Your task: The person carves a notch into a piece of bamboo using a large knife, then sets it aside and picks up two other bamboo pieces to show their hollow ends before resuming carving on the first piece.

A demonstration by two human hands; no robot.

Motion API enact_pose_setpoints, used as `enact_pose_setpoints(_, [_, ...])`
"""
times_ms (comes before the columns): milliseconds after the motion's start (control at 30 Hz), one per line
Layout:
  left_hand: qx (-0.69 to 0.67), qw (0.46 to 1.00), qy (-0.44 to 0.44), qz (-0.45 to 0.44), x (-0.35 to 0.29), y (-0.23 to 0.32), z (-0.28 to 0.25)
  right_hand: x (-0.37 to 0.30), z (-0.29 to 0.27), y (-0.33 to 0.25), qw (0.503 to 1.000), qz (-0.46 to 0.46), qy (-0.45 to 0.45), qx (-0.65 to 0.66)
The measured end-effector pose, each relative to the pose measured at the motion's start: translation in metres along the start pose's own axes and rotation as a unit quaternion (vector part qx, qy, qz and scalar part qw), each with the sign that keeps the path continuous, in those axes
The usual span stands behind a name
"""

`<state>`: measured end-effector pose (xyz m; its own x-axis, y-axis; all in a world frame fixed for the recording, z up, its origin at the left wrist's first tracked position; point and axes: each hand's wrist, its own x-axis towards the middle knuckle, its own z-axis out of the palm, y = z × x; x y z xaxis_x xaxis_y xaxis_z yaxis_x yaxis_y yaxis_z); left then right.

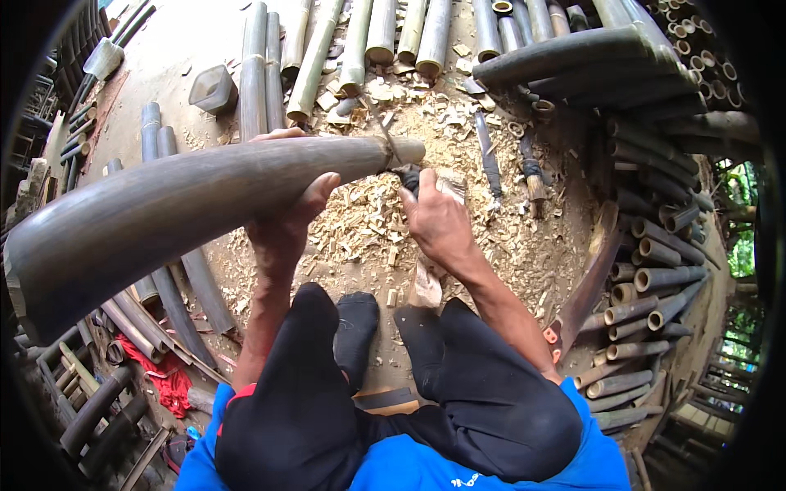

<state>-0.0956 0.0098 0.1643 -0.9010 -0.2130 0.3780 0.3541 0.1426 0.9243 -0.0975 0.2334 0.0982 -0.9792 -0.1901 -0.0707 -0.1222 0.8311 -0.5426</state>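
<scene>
A thick dark bamboo tube [164,196] slants across the view, its wide cut end at the far left and its narrower pale end near the middle. Wrapped around it from below, my left hand [286,209] grips the tube, with the thumb up along the near side. My right hand [442,221] is closed on the black-wrapped handle of a knife [383,129]. Its thin blade lies across the tube beside the pale tip, pointing away from me. Most of the handle is hidden by my fingers.
Pale wood chips [360,217] cover the ground ahead. Cut bamboo lengths [381,33] lie beyond, and more are stacked [655,278] at right. Two tools with wrapped handles [488,155] rest on the chips. A plastic tub [214,89] stands far left; a red cloth [164,380] lies near left.
</scene>
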Motion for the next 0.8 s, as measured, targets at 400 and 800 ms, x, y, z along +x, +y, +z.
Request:
enact_pose_setpoints(400, [0.033, 0.999, 0.032, 0.009, -0.006, -0.018, -0.015, -0.023, -0.005, 0.072, 0.984, 0.151, -0.02, 0.088])
enact_pose_setpoints(800, [-0.015, 0.998, 0.05, 0.042, 0.006, -0.008, 0.01, 0.003, -0.009, 0.007, 0.995, 0.016, 0.003, 0.099])
